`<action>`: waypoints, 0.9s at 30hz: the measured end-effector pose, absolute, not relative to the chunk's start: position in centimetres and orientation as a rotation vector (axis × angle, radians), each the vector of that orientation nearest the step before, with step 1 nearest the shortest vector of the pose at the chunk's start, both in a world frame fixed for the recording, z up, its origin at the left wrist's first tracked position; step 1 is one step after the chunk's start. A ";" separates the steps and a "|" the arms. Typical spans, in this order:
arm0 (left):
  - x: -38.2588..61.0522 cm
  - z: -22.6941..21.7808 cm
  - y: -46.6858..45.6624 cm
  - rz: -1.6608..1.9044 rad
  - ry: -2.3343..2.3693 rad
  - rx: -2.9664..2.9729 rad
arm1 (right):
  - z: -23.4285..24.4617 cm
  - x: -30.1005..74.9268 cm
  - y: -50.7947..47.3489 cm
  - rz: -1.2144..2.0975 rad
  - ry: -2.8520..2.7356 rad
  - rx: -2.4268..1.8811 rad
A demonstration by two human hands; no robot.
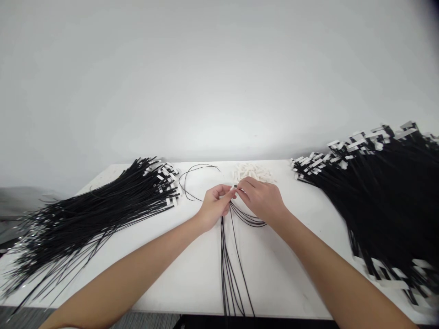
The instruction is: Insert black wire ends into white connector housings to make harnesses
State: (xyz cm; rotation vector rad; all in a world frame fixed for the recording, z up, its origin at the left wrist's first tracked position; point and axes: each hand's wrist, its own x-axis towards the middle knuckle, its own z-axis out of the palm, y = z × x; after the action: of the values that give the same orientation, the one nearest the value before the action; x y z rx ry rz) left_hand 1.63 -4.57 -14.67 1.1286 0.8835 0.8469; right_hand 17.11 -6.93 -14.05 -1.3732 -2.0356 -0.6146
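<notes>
Near the middle of the table, my left hand is closed on several thin black wires. Their lengths hang down toward the front edge, and some loop off to the right. Against its fingertips, my right hand pinches at a small white connector where the wire ends meet. Fingers hide most of that connector. Just behind my hands lies a pile of small white connector pieces. One loose black wire curls on the table to the left of the pile.
At the left lies a large bundle of black wires with white connectors at its far end. A bigger heap of black cables, white pieces at both ends, covers the right side. Behind the white table rises a plain wall.
</notes>
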 end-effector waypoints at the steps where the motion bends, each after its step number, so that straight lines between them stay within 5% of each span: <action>1: 1.6 -14.7 -4.6 0.845 0.898 1.132 | -14.1 17.1 -6.9 -0.616 -2.043 -1.370; 27: 1.9 -15.5 -4.7 0.821 1.002 1.331 | -14.6 17.3 -6.4 -0.728 -2.150 -1.341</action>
State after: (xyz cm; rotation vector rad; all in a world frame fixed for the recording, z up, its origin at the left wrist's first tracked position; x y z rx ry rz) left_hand 1.90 -4.74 -15.52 1.3312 1.0018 0.8208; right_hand 17.31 -6.44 -14.56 -1.3410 -2.1502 -0.7283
